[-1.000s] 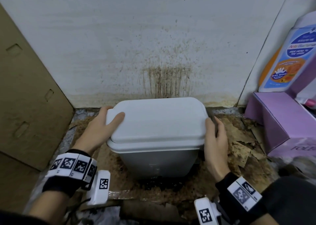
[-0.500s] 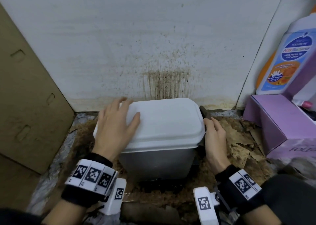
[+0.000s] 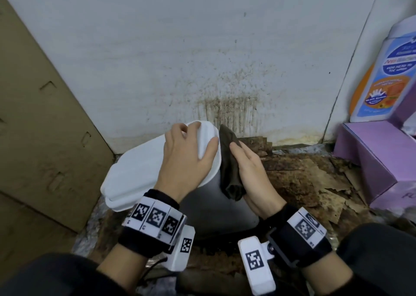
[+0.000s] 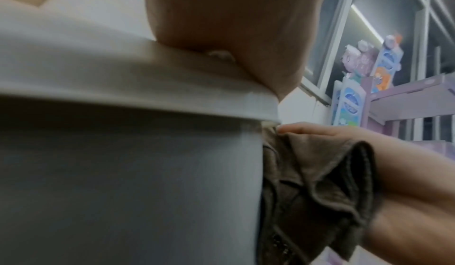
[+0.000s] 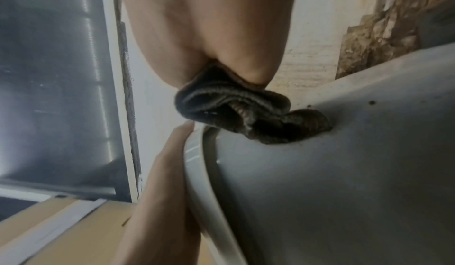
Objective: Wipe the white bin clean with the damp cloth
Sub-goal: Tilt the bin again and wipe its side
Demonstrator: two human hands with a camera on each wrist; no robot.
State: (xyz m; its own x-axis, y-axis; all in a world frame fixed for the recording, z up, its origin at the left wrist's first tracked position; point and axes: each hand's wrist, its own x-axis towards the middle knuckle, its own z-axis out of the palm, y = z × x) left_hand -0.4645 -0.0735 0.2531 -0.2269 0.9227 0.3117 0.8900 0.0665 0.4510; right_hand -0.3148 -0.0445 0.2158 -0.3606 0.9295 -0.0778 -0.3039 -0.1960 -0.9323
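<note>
The white bin (image 3: 144, 174) stands on the floor by the stained wall, turned at an angle with its lid shut. My left hand (image 3: 186, 158) lies over the lid's far right corner, fingers curled round the edge and thumb on the rim. My right hand (image 3: 254, 174) holds a dark brown cloth (image 3: 229, 172) flat against the bin's grey right side, just under the lid rim. In the right wrist view the cloth (image 5: 234, 109) is bunched out of the palm onto the bin's wall (image 5: 344, 191), which has dark specks. The left wrist view shows the cloth (image 4: 320, 181) against the bin (image 4: 123, 172).
A brown cardboard sheet (image 3: 45, 115) leans at the left, close to the bin. A purple box (image 3: 371, 160) and a large bottle (image 3: 382, 77) stand at the right. Torn, dirty cardboard (image 3: 304, 183) covers the floor. The wall (image 3: 229, 106) behind is splattered brown.
The bin has swung round to lie diagonally. My left hand moved from the lid's left end to its far right corner. My right hand now presses the cloth on the side.
</note>
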